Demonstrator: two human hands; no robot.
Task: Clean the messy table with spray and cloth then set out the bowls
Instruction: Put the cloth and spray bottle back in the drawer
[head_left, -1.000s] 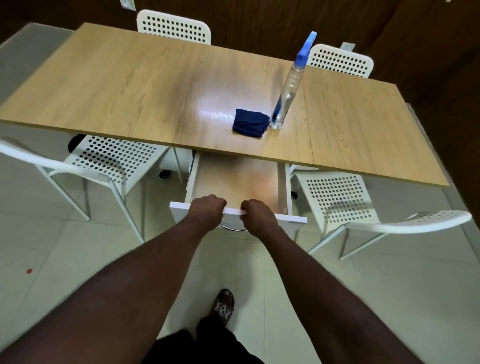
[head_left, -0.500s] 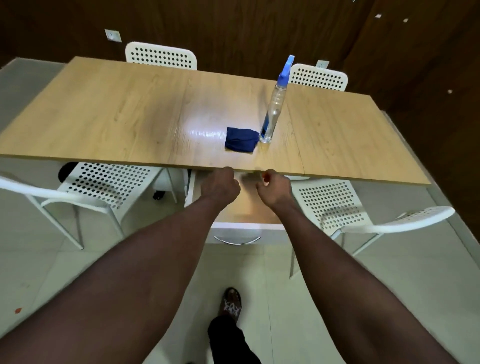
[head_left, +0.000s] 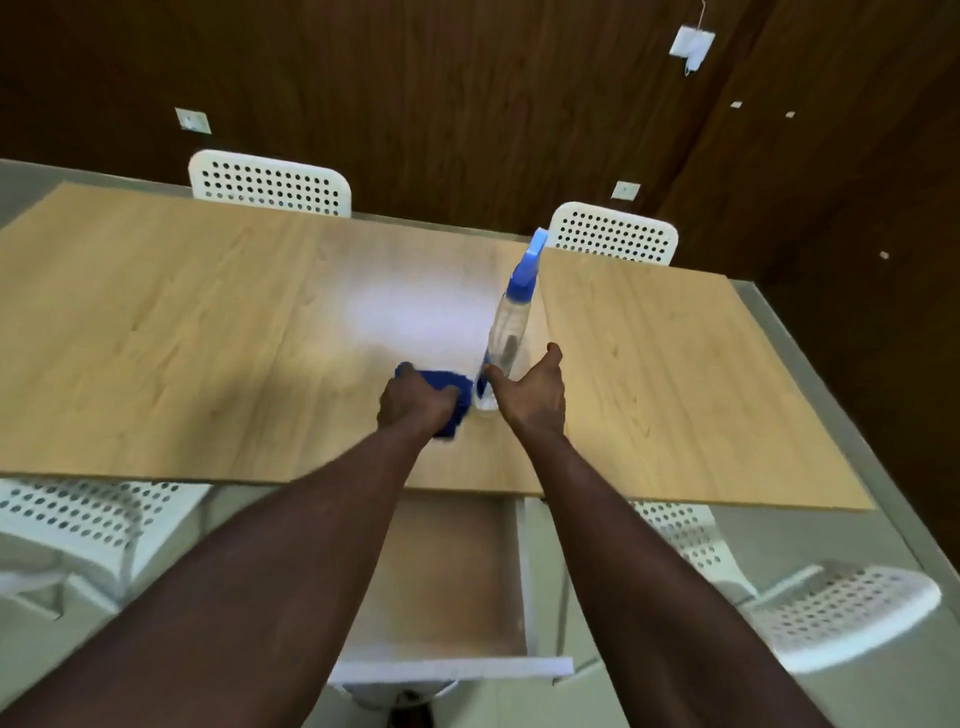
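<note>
A folded dark blue cloth lies near the middle of the light wooden table. My left hand covers most of the cloth, its fingers curled down round it. Right beside the cloth stands a clear spray bottle with a blue trigger head. My right hand is spread at the bottle's lower part, thumb to the left and fingers to the right, and does not grip it. No bowls are in view.
Under the table's near edge a white drawer stands pulled out and looks empty. White perforated chairs stand at the far side and at the near left and near right. Dark wooden walls rise behind.
Both hands left the drawer front and reached up over the table edge. The left now lies on the cloth and the right is at the bottle. The drawer stays open.
</note>
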